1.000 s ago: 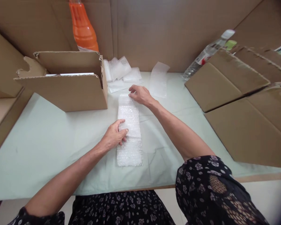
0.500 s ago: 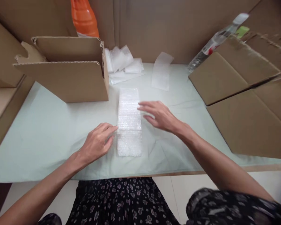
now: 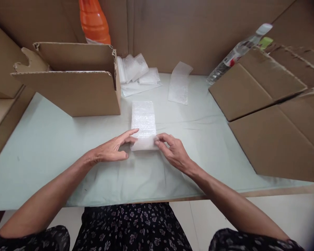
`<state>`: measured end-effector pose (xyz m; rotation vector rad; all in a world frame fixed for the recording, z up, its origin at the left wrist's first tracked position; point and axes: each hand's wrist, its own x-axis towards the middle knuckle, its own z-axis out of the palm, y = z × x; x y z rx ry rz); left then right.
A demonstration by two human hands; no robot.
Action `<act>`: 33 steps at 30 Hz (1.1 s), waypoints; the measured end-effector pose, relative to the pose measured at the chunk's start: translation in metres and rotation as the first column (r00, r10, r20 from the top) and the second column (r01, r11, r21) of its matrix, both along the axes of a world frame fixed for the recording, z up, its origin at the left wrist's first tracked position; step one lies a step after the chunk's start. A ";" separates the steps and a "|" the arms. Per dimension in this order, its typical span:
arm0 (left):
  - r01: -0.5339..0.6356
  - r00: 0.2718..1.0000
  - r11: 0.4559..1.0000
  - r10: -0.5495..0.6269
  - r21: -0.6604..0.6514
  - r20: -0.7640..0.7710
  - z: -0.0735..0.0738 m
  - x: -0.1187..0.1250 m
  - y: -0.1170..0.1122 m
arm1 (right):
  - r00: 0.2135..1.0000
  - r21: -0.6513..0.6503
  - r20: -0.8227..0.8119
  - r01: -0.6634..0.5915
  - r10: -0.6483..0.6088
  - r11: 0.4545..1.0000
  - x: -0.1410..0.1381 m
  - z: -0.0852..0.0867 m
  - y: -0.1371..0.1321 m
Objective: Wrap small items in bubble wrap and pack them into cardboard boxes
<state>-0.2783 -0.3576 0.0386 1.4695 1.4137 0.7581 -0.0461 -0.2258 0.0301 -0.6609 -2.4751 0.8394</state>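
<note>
A strip of white bubble wrap (image 3: 143, 116) lies lengthwise on the pale green cloth, its near end folded up over itself. My right hand (image 3: 174, 150) pinches the folded part at its right edge between thumb and fingers. At the left edge is my left hand (image 3: 113, 146), fingers spread, with the fingertips touching or just over the fold and the thumb apart from it. Whether anything lies inside the fold is hidden.
An open cardboard box (image 3: 94, 94) stands at the left. Behind the strip lie several bubble wrap pieces (image 3: 136, 71) and a single sheet (image 3: 179, 83). Closed-looking cardboard boxes (image 3: 279, 136) and a clear plastic bottle (image 3: 235, 52) are at right; an orange bottle (image 3: 95, 22) is behind.
The strip's near end has been folded away from me, so the strip looks shorter. My right hand came nearer and took hold of the fold; my left hand's fingers spread over its left side.
</note>
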 end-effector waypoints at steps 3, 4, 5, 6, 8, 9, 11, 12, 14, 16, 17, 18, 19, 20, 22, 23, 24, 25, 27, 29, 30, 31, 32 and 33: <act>-0.311 0.945 0.950 0.312 0.022 -0.098 -0.002 0.017 0.009 | 0.999 0.066 0.030 0.043 -0.045 0.997 -0.012 -0.004 0.022; -0.397 0.901 0.916 0.402 0.063 -0.165 -0.006 0.024 0.013 | 0.998 0.125 0.010 0.064 -0.066 0.990 -0.012 -0.007 0.025; -0.448 0.857 0.887 0.461 0.111 -0.230 -0.010 0.030 0.017 | 0.996 0.197 -0.023 0.087 -0.084 0.977 -0.011 -0.009 0.025; -0.465 0.821 0.871 0.492 0.160 -0.291 -0.015 0.036 0.020 | 0.994 0.274 -0.061 0.099 -0.086 0.957 -0.008 -0.010 0.022; -0.437 0.771 0.865 0.501 0.245 -0.393 -0.023 0.042 0.024 | 0.997 0.411 -0.071 0.035 -0.007 0.911 0.001 -0.010 0.012; -0.415 0.750 0.866 0.500 0.280 -0.434 -0.026 0.043 0.024 | 0.998 0.460 -0.026 -0.038 0.057 0.887 0.005 -0.010 0.007; -0.377 0.704 0.860 0.507 0.344 -0.497 -0.030 0.042 0.021 | 0.980 0.504 0.106 -0.198 0.167 0.841 0.007 -0.011 -0.001; -0.356 0.679 0.852 0.517 0.383 -0.520 -0.030 0.041 0.019 | 0.967 0.506 0.161 -0.251 0.195 0.825 0.006 -0.013 -0.002; -0.292 0.643 0.824 0.545 0.486 -0.538 -0.028 0.039 0.012 | 0.957 0.495 0.202 -0.282 0.207 0.822 0.001 -0.017 0.001; -0.177 0.651 0.791 0.541 0.586 -0.533 -0.023 0.037 0.002 | 0.959 0.454 0.180 -0.277 0.217 0.847 -0.004 -0.020 0.007; -0.113 0.673 0.780 0.516 0.616 -0.530 -0.021 0.037 -0.004 | 0.960 0.418 0.168 -0.275 0.224 0.866 -0.006 -0.020 0.009; -0.062 0.702 0.775 0.482 0.629 -0.524 -0.018 0.038 -0.009 | 0.961 0.373 0.155 -0.272 0.229 0.887 -0.006 -0.018 0.010; -0.035 0.736 0.775 0.447 0.631 -0.508 -0.016 0.039 -0.015 | 0.961 0.315 0.145 -0.270 0.235 0.910 -0.005 -0.015 0.009; -0.040 0.771 0.780 0.421 0.624 -0.478 -0.014 0.041 -0.021 | 0.960 0.241 0.139 -0.270 0.242 0.932 -0.002 -0.010 0.008; -0.121 0.830 0.801 0.406 0.587 -0.383 -0.010 0.045 -0.030 | 0.951 0.054 0.151 -0.280 0.269 0.958 0.005 0.000 0.000; -0.177 0.847 0.817 0.410 0.549 -0.337 -0.009 0.047 -0.033 | 0.948 -0.023 0.160 -0.275 0.276 0.961 0.009 0.005 -0.005; -0.227 0.856 0.837 0.415 0.498 -0.309 -0.008 0.049 -0.035 | 0.951 -0.058 0.165 -0.254 0.260 0.966 0.014 0.009 -0.011; -0.266 0.856 0.859 0.419 0.438 -0.303 -0.007 0.050 -0.035 | 0.962 -0.037 0.160 -0.217 0.220 0.975 0.018 0.012 -0.017; -0.306 0.842 0.891 0.418 0.334 -0.342 -0.009 0.051 -0.032 | 0.987 0.140 0.115 -0.128 0.112 0.982 0.025 0.016 -0.030; -0.305 0.814 0.905 0.409 0.298 -0.412 -0.013 0.051 -0.025 | 0.992 0.337 0.095 -0.110 0.083 0.935 0.027 0.015 -0.041; -0.293 0.795 0.905 0.409 0.308 -0.447 -0.015 0.051 -0.022 | 0.987 0.397 0.128 -0.145 0.102 0.906 0.026 0.012 -0.044; -0.281 0.772 0.901 0.417 0.331 -0.479 -0.018 0.050 -0.019 | 0.977 0.432 0.175 -0.188 0.122 0.882 0.024 0.010 -0.047; -0.271 0.748 0.891 0.434 0.364 -0.503 -0.019 0.050 -0.018 | 0.966 0.450 0.220 -0.225 0.137 0.864 0.021 0.006 -0.047; -0.264 0.726 0.876 0.456 0.404 -0.514 -0.020 0.050 -0.018 | 0.957 0.456 0.252 -0.248 0.143 0.855 0.018 0.003 -0.047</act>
